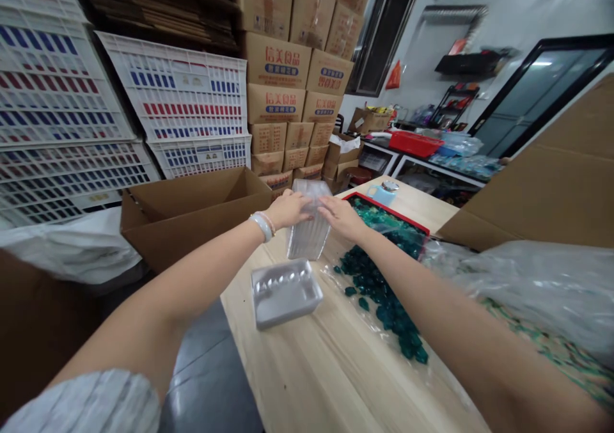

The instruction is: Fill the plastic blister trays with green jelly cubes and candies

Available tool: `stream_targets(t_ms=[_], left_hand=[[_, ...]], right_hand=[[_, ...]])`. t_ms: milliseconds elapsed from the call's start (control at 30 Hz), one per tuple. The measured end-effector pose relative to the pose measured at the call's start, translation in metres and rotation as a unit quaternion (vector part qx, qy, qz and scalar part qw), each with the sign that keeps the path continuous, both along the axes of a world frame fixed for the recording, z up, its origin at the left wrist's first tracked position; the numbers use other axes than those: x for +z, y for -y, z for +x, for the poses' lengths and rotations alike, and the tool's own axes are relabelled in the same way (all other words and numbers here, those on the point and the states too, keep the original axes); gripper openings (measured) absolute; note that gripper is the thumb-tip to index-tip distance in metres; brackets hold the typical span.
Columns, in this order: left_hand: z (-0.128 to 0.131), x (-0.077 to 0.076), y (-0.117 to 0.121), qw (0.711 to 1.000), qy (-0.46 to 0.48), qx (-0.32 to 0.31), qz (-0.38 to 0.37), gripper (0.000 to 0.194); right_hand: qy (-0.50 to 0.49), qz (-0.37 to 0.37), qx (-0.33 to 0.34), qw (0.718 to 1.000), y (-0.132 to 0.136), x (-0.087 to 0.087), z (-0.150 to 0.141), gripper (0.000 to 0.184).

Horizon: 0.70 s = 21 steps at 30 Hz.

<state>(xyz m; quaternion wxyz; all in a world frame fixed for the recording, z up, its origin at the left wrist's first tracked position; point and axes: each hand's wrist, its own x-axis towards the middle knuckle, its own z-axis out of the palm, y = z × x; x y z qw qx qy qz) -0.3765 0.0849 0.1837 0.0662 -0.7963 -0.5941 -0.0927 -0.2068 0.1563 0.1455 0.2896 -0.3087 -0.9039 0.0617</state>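
Printed cartons (277, 59) climb the back wall in tall piles, with white slatted crates (187, 87) standing to their left and a dark-framed window (384, 30) just to their right. From where I stand, a pale wooden surface (292, 369) runs away from the person, and an open cardboard box (192, 212) sits beside its left edge.

Through the head view, both hands are on a clear plastic stack (307, 238) (ribbed down its sides, and a bit blurred up top). The left hand (289, 209) holds it from the left, fingers bent over its upper part; the right hand (341, 217) meets it from the other side, fingers reaching across. Little space separates the fingertips, with the plastic between them. A pale bangle (261, 226) circles the left wrist.

Nearer the person, a shallow clear tray (286, 294) lies on the surface, apart from both hands. Dark green pieces (384, 286) spread over clear film to the right, partly behind the right forearm, and more fill a red-rimmed tray (426, 230) beyond. A light blue mug (382, 194) stands just past that tray's far side.
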Motion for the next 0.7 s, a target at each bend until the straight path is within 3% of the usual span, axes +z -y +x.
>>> stream_targets(t_ms=[133,200,267,333,400,467,533,700], left_hand=[[0.004,-0.014,0.042,0.996,0.049,0.022,0.065,0.061],[0.006,-0.032,0.076,0.998,0.050,0.026,0.018,0.075],[0.009,-0.056,0.107,0.995,0.019,0.027,-0.093,0.092],[0.015,-0.079,0.132,0.985,-0.001,0.048,-0.164,0.096],[0.022,-0.093,0.148,0.982,-0.003,0.070,-0.174,0.095],[0.030,-0.099,0.158,0.983,-0.002,0.066,-0.169,0.095],[0.034,-0.099,0.164,0.983,-0.005,0.039,-0.178,0.096],[0.031,-0.098,0.165,0.977,-0.016,-0.017,-0.212,0.091]], right_hand=[[-0.086,0.016,-0.085,0.993,0.032,-0.001,0.009,0.043],[-0.152,-0.003,-0.105,0.983,0.064,-0.017,0.019,0.042],[-0.173,-0.079,-0.091,0.978,0.106,-0.049,0.027,0.036],[-0.150,-0.163,-0.061,0.973,0.150,-0.090,0.031,0.034],[-0.148,-0.193,-0.070,0.967,0.187,-0.126,0.035,0.036],[-0.145,-0.205,-0.083,0.964,0.212,-0.145,0.044,0.038],[-0.133,-0.213,-0.071,0.965,0.225,-0.147,0.056,0.038],[-0.088,-0.196,-0.016,0.977,0.221,-0.125,0.077,0.035]])
